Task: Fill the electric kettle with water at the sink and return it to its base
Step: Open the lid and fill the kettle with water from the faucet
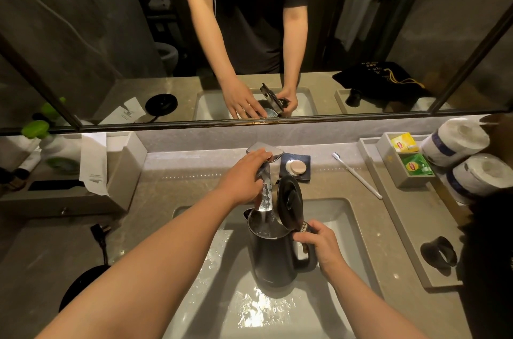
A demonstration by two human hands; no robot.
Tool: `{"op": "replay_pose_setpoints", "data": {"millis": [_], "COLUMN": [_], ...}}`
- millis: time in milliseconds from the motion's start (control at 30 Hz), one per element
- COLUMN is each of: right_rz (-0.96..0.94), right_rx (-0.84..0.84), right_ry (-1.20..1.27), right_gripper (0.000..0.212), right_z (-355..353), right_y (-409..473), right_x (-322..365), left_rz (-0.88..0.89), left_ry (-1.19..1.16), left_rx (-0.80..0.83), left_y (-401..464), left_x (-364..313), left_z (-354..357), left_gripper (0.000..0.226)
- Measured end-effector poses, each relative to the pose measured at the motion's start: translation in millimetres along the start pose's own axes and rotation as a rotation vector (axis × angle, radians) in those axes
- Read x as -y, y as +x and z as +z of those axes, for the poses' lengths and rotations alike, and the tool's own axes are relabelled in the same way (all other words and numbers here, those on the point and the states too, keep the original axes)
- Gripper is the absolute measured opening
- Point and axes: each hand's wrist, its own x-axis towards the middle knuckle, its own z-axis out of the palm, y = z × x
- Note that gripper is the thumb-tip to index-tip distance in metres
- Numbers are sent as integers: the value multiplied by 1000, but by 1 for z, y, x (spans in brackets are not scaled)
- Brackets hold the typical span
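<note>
A dark electric kettle stands upright inside the wet sink, its lid flipped up. My right hand grips the kettle's handle. Water runs from the chrome faucet into the kettle's open mouth. My left hand rests on the faucet's flat lever at the top, fingers wrapped over it. The round black kettle base lies on the counter at the lower left, partly hidden by my left forearm, with its plug lying beside it.
A soap dish sits just behind the faucet, a toothbrush to its right. A grey tray on the right holds tea bags, toilet rolls and a black cup. A tissue box stands left. A mirror spans the wall.
</note>
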Motion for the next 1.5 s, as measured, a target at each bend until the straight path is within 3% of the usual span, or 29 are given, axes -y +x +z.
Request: {"op": "replay_pose_setpoints", "data": {"millis": [167, 800, 1033, 1500], "right_rz": [-16, -10, -18, -12], "right_rx": [-9, 1, 2, 18], "right_ry": [-23, -22, -31, -65], "right_gripper": [56, 38, 64, 56], "right_z": [1, 0, -1, -3], "right_y": [2, 3, 6, 7], "right_x": [-3, -4, -4, -4], "left_rz": [-3, 1, -17, -31], "left_ry": [4, 42, 2, -73], "left_rx": [7, 11, 26, 23], "left_y": [0, 1, 1, -4], "left_x": [0, -7, -8, -9], "left_z": [-1, -5, -11, -10], "left_gripper": [72, 62, 58, 58]}}
